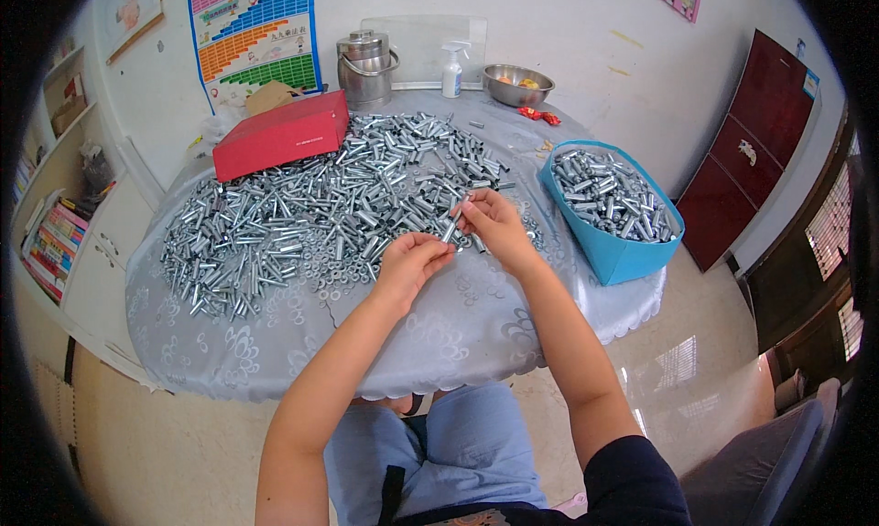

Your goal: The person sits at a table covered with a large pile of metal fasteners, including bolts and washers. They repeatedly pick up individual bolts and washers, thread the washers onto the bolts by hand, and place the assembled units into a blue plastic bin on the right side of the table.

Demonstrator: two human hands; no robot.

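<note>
My right hand [494, 227] pinches a slim silvery metal piece [456, 217], a bolt or a sleeve, over the near right edge of a big heap. Just left of it and lower, the thumb and fingers of my left hand [411, 266] are closed close to the piece's lower end. What they grip, if anything, is too small to tell. The heap of silvery bolts and tube-shaped sleeves [265, 224] spreads across the table beyond both hands. Loose washers [341, 268] lie along its near side, left of my left hand.
A light-blue basket [632, 259] full of similar metal pieces stands at the table's right. On the grey tablecloth [430, 343] a red box [282, 137] rests over the heap. Behind are a metal pot [364, 73], a spray bottle [451, 75] and a steel bowl [499, 88].
</note>
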